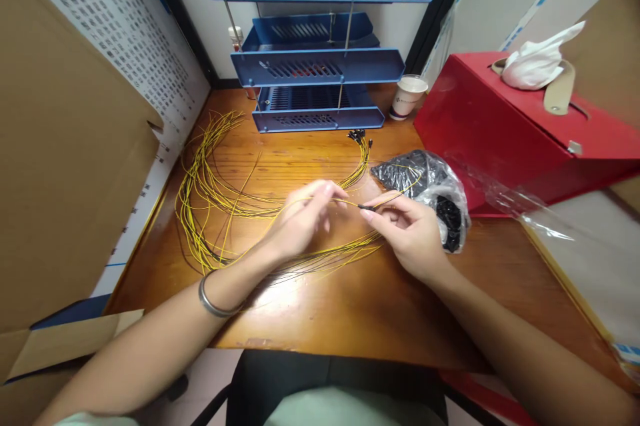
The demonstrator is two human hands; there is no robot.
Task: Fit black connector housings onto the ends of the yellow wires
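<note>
- Holding the yellow wire (320, 199) so near its tip, we judged the pinch could slip, since the strand was thin and the grip rested on fingertips alone.
- We thought the small black connector (367, 207) could drop onto the surface (350, 306), where it might be hard to spot near the plastic bag of black parts (440, 196).
- We also reckoned the wire's long tail could catch in the bundle of yellow wires (210, 193) curled just behind, because it ran straight into that loop.
- Our left hand (300, 219) had its fingers together, clamped on the yellow wire just left of the connector.
- Our right hand (410, 229) had thumb and forefinger pressed shut on a second thin strand whose end met the connector; the connector sat between both sets of fingertips, above the surface.
- We could not tell whether the connector was already seated on either strand.
</note>
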